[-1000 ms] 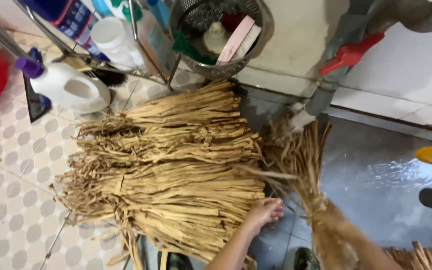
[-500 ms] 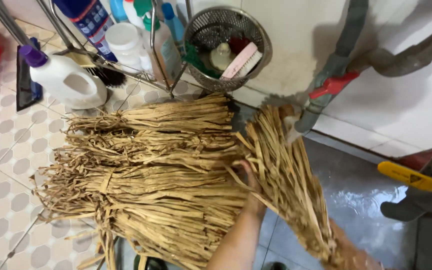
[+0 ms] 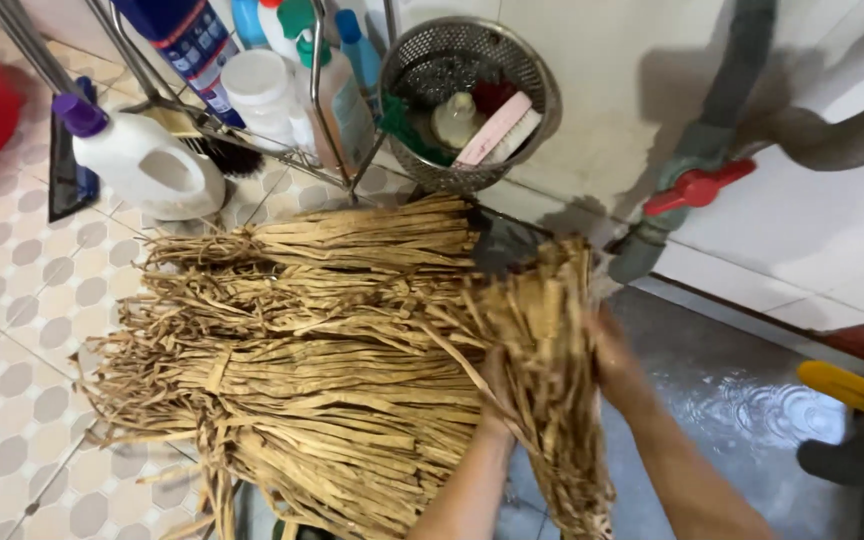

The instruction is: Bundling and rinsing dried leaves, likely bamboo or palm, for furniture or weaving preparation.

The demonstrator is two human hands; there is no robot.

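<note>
While pressed from both sides between left hand [image 3: 499,385] and right hand [image 3: 617,365], dried strip bundle [image 3: 552,340] upright, fingers closed on it, just right of the stacked bundles [image 3: 302,380].

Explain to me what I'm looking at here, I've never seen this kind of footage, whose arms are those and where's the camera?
The camera sits on a person's head and looks down, so the two bare arms that rise from the bottom edge are that person's own. No machine is involved.

The left hand and the right hand grip a bundle of dry straw-coloured strips between them, one on each side, above a wet grey floor.

To the left, more tied bundles of the same strips lie stacked on the patterned tile floor. Behind them stands a white jug with a purple cap, a wire rack of bottles and a round metal mesh basket with brushes in it. On the wall is a grey pipe with a red valve handle.
</note>
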